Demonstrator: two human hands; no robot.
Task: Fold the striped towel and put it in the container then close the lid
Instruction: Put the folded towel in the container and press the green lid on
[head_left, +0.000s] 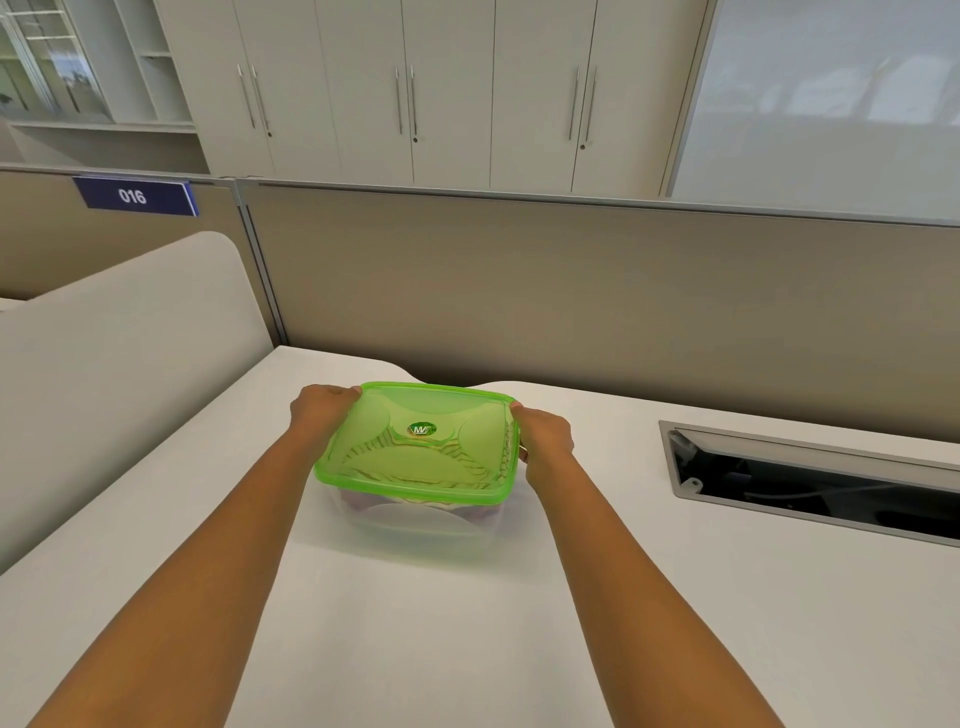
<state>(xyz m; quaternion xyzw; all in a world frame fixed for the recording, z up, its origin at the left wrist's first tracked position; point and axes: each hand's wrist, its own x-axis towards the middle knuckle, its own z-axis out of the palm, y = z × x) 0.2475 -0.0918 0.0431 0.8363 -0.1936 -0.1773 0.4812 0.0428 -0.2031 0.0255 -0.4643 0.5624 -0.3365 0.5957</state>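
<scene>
A clear plastic container (415, 525) stands on the white desk (415, 649) in the middle of the view. A translucent green lid (415, 441) lies on top of it, covering the opening. Through the lid I see the striped towel (410, 451) inside, only partly visible. My left hand (319, 410) grips the lid's far left corner. My right hand (545, 436) holds the lid's right edge, fingers curled over the rim.
An open cable slot (810, 483) with a metal frame is set into the desk at the right. A beige partition (571, 301) runs behind the desk, with a rounded divider (119, 364) at the left. Cabinets line the back wall.
</scene>
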